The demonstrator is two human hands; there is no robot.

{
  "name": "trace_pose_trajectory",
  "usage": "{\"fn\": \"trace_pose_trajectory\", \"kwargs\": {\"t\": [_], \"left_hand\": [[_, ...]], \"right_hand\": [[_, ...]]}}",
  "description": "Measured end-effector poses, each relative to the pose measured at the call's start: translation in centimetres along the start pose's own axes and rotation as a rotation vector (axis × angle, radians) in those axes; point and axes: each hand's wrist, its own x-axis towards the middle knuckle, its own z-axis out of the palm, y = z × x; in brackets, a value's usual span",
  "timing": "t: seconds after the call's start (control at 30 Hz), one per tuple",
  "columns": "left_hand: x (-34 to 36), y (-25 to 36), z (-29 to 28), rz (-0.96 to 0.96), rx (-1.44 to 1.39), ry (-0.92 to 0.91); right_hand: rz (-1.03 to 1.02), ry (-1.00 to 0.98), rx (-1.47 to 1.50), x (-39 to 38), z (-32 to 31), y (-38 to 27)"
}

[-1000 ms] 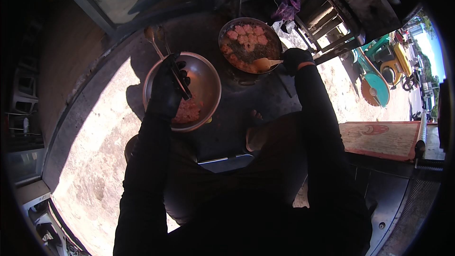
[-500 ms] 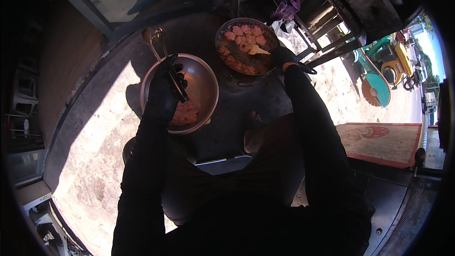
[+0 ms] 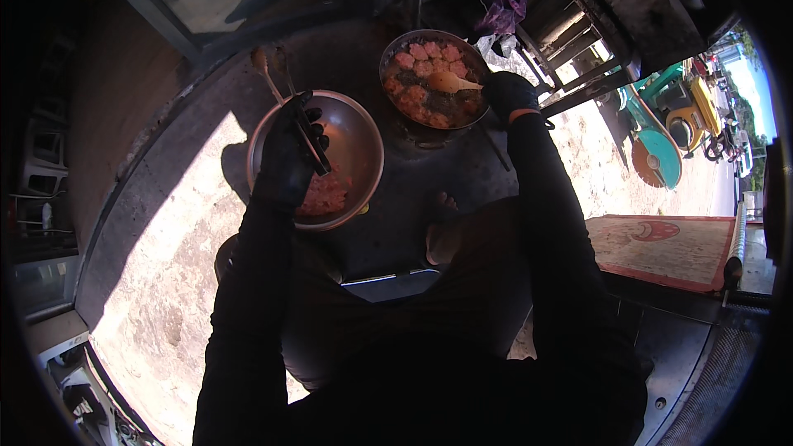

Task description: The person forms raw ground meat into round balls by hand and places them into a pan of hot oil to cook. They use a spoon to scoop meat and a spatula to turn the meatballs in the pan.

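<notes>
My left hand [image 3: 289,144], in a black glove, is closed around long tongs [image 3: 270,74] with two spoon-like ends pointing away from me. It is over a wide metal bowl [image 3: 369,157] with pink minced meat [image 3: 324,196] at the bottom. My right hand [image 3: 510,92], also gloved in dark material, grips a wooden spoon [image 3: 450,81] whose head is in a round pan [image 3: 429,139]. Pink meat patties [image 3: 425,54] sit along the pan's far side, and browner pieces [image 3: 413,103] lie nearer, in dark liquid.
Behind the pan is a purple plastic bag [image 3: 504,8] beside a dark slatted frame [image 3: 578,45]. A glass-fronted cabinet [image 3: 223,0] stands at the far left. Right of me are a red-bordered board [image 3: 661,252] and, outside, parked vehicles [image 3: 690,124]. My bare foot [image 3: 444,202] is near the pan.
My right hand has shifted slightly right and toward the far side, and the wooden spoon has turned so its broad head shows over the pan. My left hand keeps its hold on the tongs.
</notes>
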Motion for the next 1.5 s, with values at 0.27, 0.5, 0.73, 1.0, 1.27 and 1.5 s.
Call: {"fn": "trace_pose_trajectory", "kwargs": {"t": [0.27,0.5,0.73,1.0,1.27,1.5], "left_hand": [[0.3,-0.2,-0.1,-0.01,0.024,0.04],[0.3,0.2,0.4,-0.023,0.0,0.074],[0.1,0.3,1.1,-0.028,0.007,0.081],[0.2,0.3,0.7,-0.028,-0.025,0.062],[0.2,0.2,0.5,-0.016,-0.022,0.021],[0.4,0.4,0.7,-0.042,-0.125,0.068]], "right_hand": [[-0.038,-0.072,-0.113,1.5,2.9,0.4],[-0.19,-0.18,-0.084,2.9,6.6,0.2],[-0.097,0.025,0.017,4.5,10.3,-2.3],[-0.065,-0.021,0.163,3.9,8.7,-1.1],[0.022,0.005,0.222,3.2,6.2,-0.8],[-0.038,0.02,0.326,1.6,2.5,-0.7]]}}
